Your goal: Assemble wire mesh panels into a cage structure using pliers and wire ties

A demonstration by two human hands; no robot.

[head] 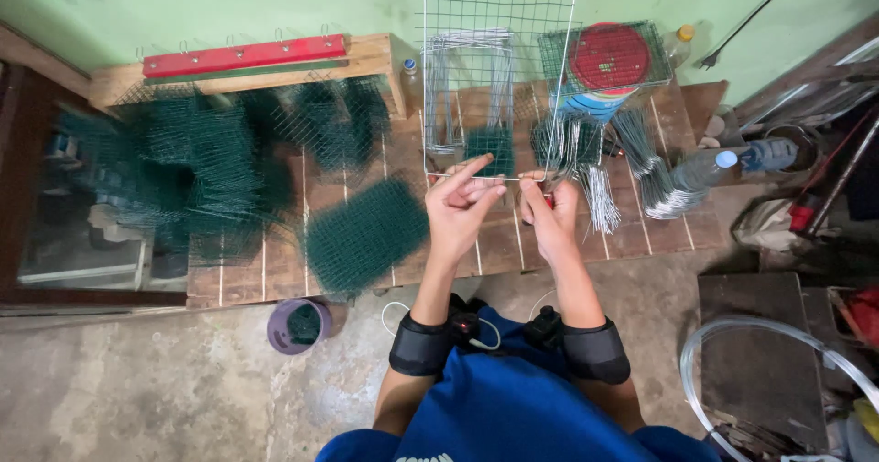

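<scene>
- My left hand [461, 204] pinches the white wire mesh panel's [499, 59] bottom edge, upright over the wooden bench [513, 242].
- My right hand [549, 213] grips a red-handled tool [548, 200] there.
- Risk: panel tips, wire ends jab fingers.

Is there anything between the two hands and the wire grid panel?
Nothing visible. The left hand and the right hand both already touch the lower edge of the wire grid panel, which stands upright over the wooden table.
</scene>
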